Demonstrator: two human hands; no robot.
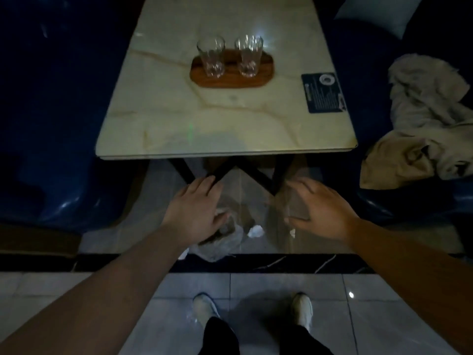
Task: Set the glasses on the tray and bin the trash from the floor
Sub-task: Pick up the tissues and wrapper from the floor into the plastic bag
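Two clear glasses, one on the left (211, 57) and one on the right (248, 56), stand upright on a wooden tray (265, 73) on the marble table (179, 119). On the floor in front of the table lies a crumpled clear wrapper (222, 242), with a white paper ball (255, 231) and small white scraps (292, 233) beside it. My left hand (197, 208) hangs just above the wrapper, fingers spread. My right hand (322, 208) hovers to the right over the floor, fingers apart and empty. No bin is in view.
Dark blue seats flank the table: one on the left (58, 124) and one on the right (409, 201), which carries a beige cloth (430, 124). A dark card (323, 92) lies on the table. Black table legs (258, 175) cross below. My shoes (204, 308) stand on grey tiles.
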